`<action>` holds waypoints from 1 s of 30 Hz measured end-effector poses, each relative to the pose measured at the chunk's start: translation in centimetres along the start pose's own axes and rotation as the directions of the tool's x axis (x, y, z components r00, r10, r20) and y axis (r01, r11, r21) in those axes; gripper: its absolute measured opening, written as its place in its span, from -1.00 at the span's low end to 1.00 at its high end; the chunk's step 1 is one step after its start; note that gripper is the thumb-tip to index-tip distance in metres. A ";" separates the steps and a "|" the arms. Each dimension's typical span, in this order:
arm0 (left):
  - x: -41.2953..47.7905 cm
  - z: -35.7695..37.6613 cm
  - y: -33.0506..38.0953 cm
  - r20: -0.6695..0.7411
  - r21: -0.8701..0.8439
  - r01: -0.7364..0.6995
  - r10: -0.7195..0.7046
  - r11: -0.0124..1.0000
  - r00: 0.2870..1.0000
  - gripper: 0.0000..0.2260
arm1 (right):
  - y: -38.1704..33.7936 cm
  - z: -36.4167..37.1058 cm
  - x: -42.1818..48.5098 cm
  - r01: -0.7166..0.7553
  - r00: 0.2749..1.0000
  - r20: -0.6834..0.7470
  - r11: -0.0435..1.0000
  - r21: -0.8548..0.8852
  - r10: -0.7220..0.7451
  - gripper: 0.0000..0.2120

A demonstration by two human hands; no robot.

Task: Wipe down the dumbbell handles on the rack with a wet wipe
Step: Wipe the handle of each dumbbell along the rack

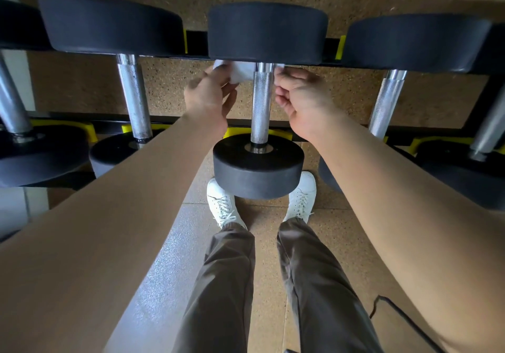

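A: Nearest to us we look down on our own legs in dark trousers (226, 284) and two white laced shoes (222, 205) planted on the speckled floor (336, 243), with a thin black cable (396, 313) trailing at the lower right.

B: And just above the shoes?

A: The near black head of the middle dumbbell (258, 165) overhangs our toes. It lies on the rack (332, 49) in a yellow cradle (287, 134), and its knurled chrome handle (261, 104) runs away from us to the far head.

B: Where do we have our hands?

A: Both arms reach forward to the far end of that handle. Our left hand (210, 97) sits on the left of it, fingers pinched shut on a corner of the white wet wipe (240, 72). Our right hand (300, 93) is on the right, fingers curled in — a small white edge shows at its fingertips, so it seems to grip the other end, though we cannot tell for sure.

B: So the wipe is where?

A: It passes behind the handle just under the far head, touching the chrome, stretched between our two hands.

B: Anything further out?

A: Neighbouring dumbbells lie either side — one to the left (134, 98), one to the right (386, 104) — each in its own cradle.
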State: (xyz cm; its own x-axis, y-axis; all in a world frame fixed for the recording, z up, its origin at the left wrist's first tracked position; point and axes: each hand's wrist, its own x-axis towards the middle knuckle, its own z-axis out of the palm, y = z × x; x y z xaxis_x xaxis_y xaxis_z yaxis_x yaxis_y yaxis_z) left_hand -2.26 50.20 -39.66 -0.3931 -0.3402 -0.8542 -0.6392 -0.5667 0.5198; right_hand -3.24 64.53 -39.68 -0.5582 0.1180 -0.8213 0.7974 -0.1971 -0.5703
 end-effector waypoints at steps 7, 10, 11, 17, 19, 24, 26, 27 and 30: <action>-1.0 1.4 -0.4 0.095 0.249 -0.058 0.036 0.967 0.995 -0.85 | 0.1 -2.7 0.0 0.019 0.990 -0.140 0.991 0.129 -0.001 -0.95; -1.0 0.0 0.0 0.029 0.244 -0.087 0.083 0.966 0.996 -0.84 | 0.7 -1.2 -0.4 0.033 0.998 -0.058 0.999 0.017 -0.032 -0.95; -0.9 -0.6 0.2 -0.005 0.224 -0.095 0.099 0.970 0.995 -0.83 | 0.7 -0.7 -0.5 0.038 0.999 -0.034 0.999 -0.005 -0.038 -0.93; -0.5 -1.3 -0.2 0.053 0.270 -0.110 0.100 0.956 0.994 -0.79 | -0.6 -2.1 -0.8 0.081 0.991 -0.104 0.997 -0.010 -0.082 -0.92; -0.8 -0.3 -0.7 0.118 0.355 -0.112 0.074 0.928 0.990 -0.83 | -0.8 -3.4 -0.8 0.090 0.985 -0.151 0.996 0.015 -0.087 -0.93; -1.2 -1.2 -0.4 -0.002 0.227 -0.099 0.102 0.969 0.995 -0.90 | -0.1 -2.6 -0.7 0.040 0.998 -0.050 0.997 -0.061 -0.043 -0.93; -1.2 -2.5 0.0 -0.085 0.183 -0.117 0.134 0.976 0.987 -0.88 | 0.2 -1.3 -0.8 0.039 0.999 0.024 0.992 -0.120 -0.036 -0.93; -1.2 -2.9 0.0 -0.096 0.196 -0.128 0.149 0.972 0.984 -0.92 | 0.2 -0.9 -0.9 0.037 0.999 0.037 0.992 -0.124 -0.033 -0.93; -1.1 -2.9 -0.2 -0.042 0.322 -0.110 0.130 0.940 0.991 -0.97 | -0.2 -1.9 -0.9 0.024 1.000 -0.016 0.998 -0.052 -0.025 -0.92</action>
State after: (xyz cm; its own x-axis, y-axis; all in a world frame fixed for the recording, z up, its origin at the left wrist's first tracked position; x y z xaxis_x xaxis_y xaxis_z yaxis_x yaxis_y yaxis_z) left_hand 0.26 48.50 -38.84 -0.4446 -0.4420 -0.7791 -0.7709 -0.2541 0.5841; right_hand -2.51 66.34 -38.85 -0.5740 0.1379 -0.8071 0.7948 -0.1430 -0.5897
